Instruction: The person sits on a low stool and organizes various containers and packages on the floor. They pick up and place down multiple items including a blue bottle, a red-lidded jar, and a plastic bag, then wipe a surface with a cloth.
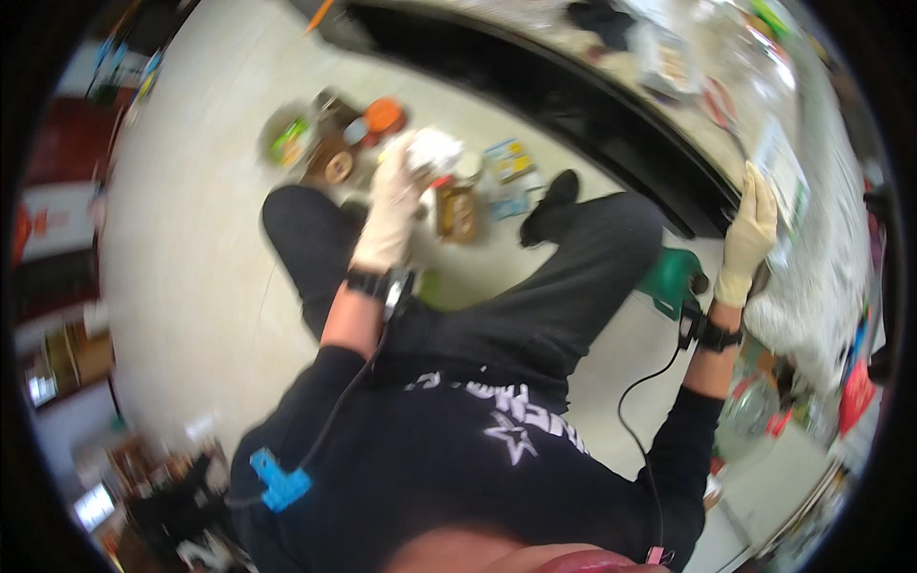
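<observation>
My left hand (395, 175), in a pale glove, is raised over the floor between my knees. It holds a blurred, crumpled white bundle (435, 152). To the right, at the table's edge, is my gloved right hand (749, 208), its fingers straight and close together. They lie against a flat, clear-and-white plastic packet (786, 175); whether they grip it is unclear. A pair of red-handled scissors (718, 106) rests on the table just beyond these fingertips.
A black-edged table (530, 93) crosses ahead, bearing a white tray (666, 64) and plastic wrapping. On the floor are a bin (276, 143), an orange-lidded container (385, 116), a small brown box (456, 213) and yellow-blue packets (509, 161). A green plastic object (670, 279) stands beside my knee.
</observation>
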Motion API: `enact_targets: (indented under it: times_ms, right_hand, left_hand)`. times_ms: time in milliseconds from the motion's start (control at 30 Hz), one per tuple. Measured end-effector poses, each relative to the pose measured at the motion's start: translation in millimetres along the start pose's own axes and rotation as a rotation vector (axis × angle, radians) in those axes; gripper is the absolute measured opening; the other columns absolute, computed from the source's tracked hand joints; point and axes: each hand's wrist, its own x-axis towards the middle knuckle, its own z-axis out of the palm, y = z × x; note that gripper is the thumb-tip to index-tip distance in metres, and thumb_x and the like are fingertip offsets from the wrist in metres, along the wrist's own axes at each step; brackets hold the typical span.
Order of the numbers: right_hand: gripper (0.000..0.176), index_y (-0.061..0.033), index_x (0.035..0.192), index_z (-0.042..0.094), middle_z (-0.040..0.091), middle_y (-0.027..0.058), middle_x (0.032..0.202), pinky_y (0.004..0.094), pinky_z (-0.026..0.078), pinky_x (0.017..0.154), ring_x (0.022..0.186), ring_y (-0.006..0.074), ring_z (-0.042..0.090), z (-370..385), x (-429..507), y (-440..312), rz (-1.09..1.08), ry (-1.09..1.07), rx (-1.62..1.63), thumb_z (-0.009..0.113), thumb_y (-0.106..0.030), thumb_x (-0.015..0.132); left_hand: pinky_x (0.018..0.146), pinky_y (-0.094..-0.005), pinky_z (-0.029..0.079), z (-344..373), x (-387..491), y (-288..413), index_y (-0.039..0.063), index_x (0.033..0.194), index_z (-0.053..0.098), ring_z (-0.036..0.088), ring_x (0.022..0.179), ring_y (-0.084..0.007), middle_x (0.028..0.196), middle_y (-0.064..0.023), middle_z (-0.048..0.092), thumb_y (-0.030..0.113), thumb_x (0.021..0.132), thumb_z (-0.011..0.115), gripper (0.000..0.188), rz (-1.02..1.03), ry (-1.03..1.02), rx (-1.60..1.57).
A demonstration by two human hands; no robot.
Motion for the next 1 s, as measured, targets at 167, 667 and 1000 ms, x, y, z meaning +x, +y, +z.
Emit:
enact_targets:
  times_ms: [167,667,1000]
  right_hand:
    - [0.022,-0.0029,0.116,0.071,0.072,0.0085,0.115,0.0314,0.053,0.096,0.106,0.0199,0.068,66,-34,-144,-0.084,-0.32,0.388,0.059,-0.005,0.098]
    - [0.061,-0.0006,0.143,0.049,0.049,0.0211,0.147,0.0435,0.035,0.115,0.136,0.0393,0.047,207,-120,-328,-0.303,-0.587,0.585,0.069,-0.009,0.086]
    - [0.047,-0.0063,0.127,0.068,0.067,0.0137,0.126,0.0346,0.048,0.101,0.116,0.0279,0.061,241,-109,-320,0.123,-0.55,0.838,0.071,-0.002,0.081]
  left_hand:
    - [0.093,-0.039,0.053,-7,4,12,0.005,0.126,0.062,0.067,0.108,-0.0277,0.123,-0.0117,0.068,0.037,0.096,0.065,0.044,-0.381,0.126,-0.641]
    - [0.095,-0.0441,0.054,-28,-18,36,0.004,0.133,0.053,0.063,0.111,-0.0284,0.117,-0.0113,0.066,0.051,0.104,0.046,0.056,-0.257,-0.025,-0.899]
    - [0.098,-0.0365,0.051,-19,-13,44,0.01,0.122,0.053,0.061,0.109,-0.0197,0.117,-0.0067,0.061,0.048,0.103,0.05,0.043,-0.284,-0.041,-0.987]
